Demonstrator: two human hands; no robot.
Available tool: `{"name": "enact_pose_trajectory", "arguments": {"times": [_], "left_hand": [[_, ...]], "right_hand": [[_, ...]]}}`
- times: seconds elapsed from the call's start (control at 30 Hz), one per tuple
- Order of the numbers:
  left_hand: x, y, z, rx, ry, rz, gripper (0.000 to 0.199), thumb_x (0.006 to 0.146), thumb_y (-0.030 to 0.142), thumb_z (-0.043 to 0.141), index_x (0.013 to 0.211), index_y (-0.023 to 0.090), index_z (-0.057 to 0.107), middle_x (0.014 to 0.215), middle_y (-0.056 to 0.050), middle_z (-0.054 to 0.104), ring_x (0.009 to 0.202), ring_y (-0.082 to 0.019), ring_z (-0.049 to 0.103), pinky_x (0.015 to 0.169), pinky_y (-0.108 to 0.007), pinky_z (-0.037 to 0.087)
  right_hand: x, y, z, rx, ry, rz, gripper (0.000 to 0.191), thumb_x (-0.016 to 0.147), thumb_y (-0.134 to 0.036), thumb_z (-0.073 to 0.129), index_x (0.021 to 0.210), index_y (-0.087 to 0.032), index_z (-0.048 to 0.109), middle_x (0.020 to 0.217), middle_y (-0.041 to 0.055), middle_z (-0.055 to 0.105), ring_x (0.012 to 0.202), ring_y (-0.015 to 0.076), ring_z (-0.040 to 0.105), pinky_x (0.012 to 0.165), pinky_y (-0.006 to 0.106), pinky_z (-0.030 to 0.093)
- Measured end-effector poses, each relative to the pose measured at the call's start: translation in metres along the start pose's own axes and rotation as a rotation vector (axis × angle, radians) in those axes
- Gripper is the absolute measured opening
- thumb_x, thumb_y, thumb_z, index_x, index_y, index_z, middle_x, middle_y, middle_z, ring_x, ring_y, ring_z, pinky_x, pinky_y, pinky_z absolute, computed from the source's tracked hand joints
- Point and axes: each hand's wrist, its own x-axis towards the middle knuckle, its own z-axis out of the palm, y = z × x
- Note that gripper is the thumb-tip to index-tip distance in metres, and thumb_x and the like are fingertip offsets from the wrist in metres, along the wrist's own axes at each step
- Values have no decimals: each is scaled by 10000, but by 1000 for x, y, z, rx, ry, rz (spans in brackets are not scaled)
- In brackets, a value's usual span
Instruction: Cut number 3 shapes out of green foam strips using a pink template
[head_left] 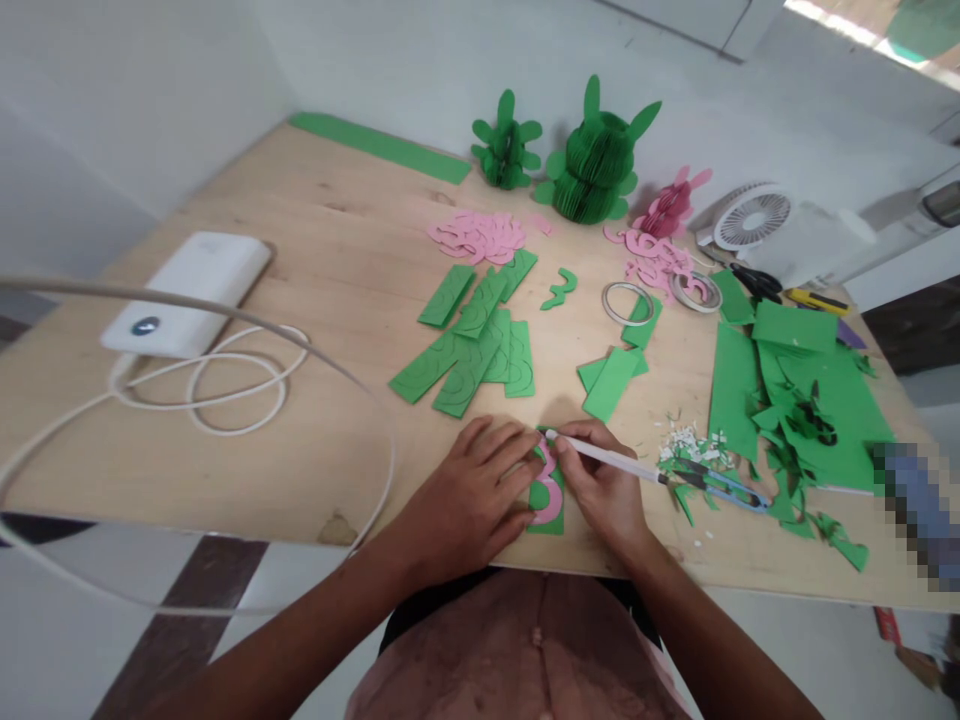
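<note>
My left hand (480, 490) lies flat with its fingers stretched out. Its fingertips press on a pink curved paper cutout (553, 498) like a 3, which rests on a green paper strip (556, 525) near the table's front edge. A white pen (615, 458) is pinched in my right hand (604, 490). The pen slants across that hand, one end at the top of the cutout; whether its tip touches the paper is too small to tell. Beyond my hands lie several green strips (480, 345) with curves drawn on them. One green curved cutout (559, 288) lies apart.
Blue-handled thread snips (727, 490) lie beside paper scraps at right. Pink cutouts (480, 236), tape rolls (628, 304), green sheets (735, 390) and a small fan (754, 217) stand farther back, with green folded-paper figures (592, 165). A white power bank (187, 290) trails a looping cable at left.
</note>
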Motion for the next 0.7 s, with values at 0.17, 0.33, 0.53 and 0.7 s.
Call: {"name": "enact_pose_trajectory", "arguments": {"times": [0.17, 0.33, 0.53, 0.7], "left_hand": [[0, 0, 0, 8, 8, 2, 388, 923, 339, 537, 1271, 165, 542, 1395, -111, 524, 1349, -296, 380, 1172, -530, 205], [0, 0, 0, 14, 8, 4, 380, 928, 339, 524, 1266, 167, 547, 1387, -111, 529, 1348, -299, 385, 1167, -533, 211], [0, 0, -1, 13, 19, 10, 377, 927, 322, 516, 1268, 165, 549, 1375, -111, 540, 1335, -295, 397, 1161, -531, 224], [0, 0, 0, 13, 19, 6, 388, 922, 339, 528, 1270, 168, 546, 1385, -107, 534, 1342, -293, 389, 1164, -525, 214]], "right_hand": [[0, -1, 0, -34, -5, 9, 111, 868, -298, 586, 841, -207, 645, 733, 12, 685, 624, 136, 628, 567, 231, 502], [1, -2, 0, -40, -5, -6, 114, 868, -302, 580, 838, -210, 639, 714, 10, 684, 605, 134, 623, 558, 233, 503], [0, -3, -2, -67, -9, -33, 121, 874, -304, 574, 827, -213, 638, 699, 3, 680, 595, 130, 628, 555, 227, 507], [-1, -4, -3, -83, -10, -42, 106, 870, -290, 581, 826, -212, 638, 693, -4, 675, 579, 125, 622, 542, 219, 498]]}}
